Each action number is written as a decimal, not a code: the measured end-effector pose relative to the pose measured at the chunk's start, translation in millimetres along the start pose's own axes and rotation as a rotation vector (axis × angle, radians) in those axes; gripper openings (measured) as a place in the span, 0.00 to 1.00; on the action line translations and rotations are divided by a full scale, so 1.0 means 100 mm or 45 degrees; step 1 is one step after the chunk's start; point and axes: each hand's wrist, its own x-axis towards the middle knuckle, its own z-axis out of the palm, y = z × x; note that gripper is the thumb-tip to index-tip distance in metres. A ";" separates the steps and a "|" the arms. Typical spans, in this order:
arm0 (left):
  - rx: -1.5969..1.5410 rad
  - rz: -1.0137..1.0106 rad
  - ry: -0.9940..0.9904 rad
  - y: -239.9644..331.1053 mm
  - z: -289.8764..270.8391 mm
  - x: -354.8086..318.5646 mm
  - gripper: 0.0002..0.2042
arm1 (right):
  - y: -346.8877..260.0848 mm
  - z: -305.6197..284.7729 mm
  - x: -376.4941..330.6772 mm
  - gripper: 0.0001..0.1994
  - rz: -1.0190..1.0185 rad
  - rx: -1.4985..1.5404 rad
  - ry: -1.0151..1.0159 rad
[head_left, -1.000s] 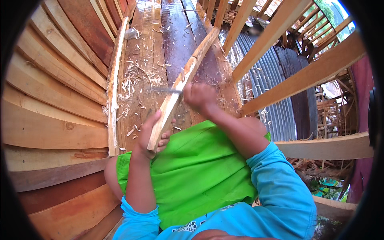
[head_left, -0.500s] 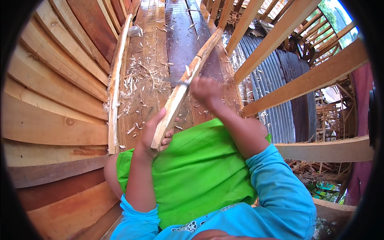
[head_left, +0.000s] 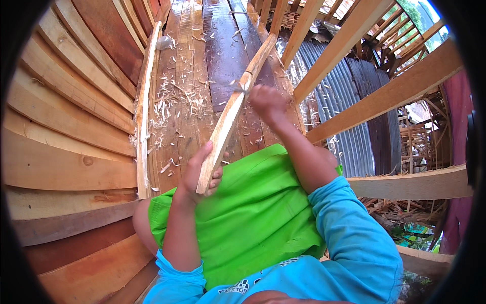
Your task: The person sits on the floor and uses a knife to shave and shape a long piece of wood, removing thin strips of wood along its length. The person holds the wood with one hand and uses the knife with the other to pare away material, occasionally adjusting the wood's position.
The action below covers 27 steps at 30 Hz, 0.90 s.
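**Slat in hand, blade at mid-length**

Item: slat (head_left: 238, 109), pale wood, long, slanting up and away over your green lap (head_left: 253, 213). Your left hand (head_left: 200, 175) has its grip wrapped tight round the near end. Your right hand (head_left: 268, 101) is fisted on a small blade (head_left: 242, 87), set against the slat's edge. Surroundings: plank floor (head_left: 223, 55) strewn with shavings (head_left: 174, 101); curved plank wall (head_left: 66, 116) at left.
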 end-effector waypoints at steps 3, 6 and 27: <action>-0.004 -0.011 0.013 0.01 -0.06 -0.02 0.28 | -0.29 -0.10 -0.22 0.20 -0.109 -0.017 -0.180; 0.024 -0.007 -0.010 0.01 -0.01 0.01 0.28 | 0.12 0.01 -0.02 0.18 -0.371 -0.488 -0.017; -0.026 0.014 -0.002 0.02 0.01 -0.01 0.28 | 0.40 -0.21 0.20 0.21 0.596 0.992 -0.380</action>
